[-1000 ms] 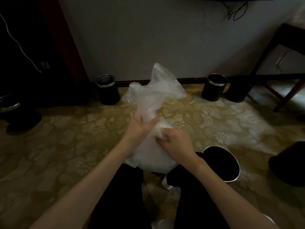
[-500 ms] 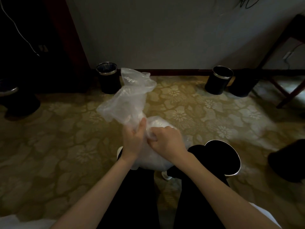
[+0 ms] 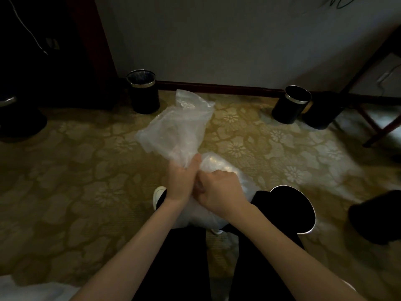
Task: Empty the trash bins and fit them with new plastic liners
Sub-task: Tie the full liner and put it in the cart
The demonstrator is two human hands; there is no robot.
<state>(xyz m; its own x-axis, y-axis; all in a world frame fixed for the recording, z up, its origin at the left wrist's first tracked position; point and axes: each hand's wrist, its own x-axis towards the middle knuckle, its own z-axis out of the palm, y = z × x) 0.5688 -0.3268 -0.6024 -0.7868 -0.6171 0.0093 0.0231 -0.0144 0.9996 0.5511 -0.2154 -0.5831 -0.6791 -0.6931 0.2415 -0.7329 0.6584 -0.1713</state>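
A clear plastic trash bag [image 3: 180,129] hangs in front of me, its loose top flaring up and left, its bulging filled part [image 3: 219,168] below and to the right. My left hand [image 3: 181,181] grips the twisted neck of the bag. My right hand [image 3: 219,190] grips the neck right beside it, the two hands touching. A black bin with a chrome rim [image 3: 303,216] stands open by my right leg, dark inside.
A lined black bin [image 3: 142,92] stands at the wall on the left, an unlined one [image 3: 290,105] on the right with a dark bin [image 3: 325,111] beside it. More dark bins sit at far left [image 3: 19,118] and far right [image 3: 375,218]. Wooden furniture legs [image 3: 377,131] stand at right.
The bag's loose top has swung from upright to the left and down. Both hands have closed in on the neck and stayed together; the view has tilted down.
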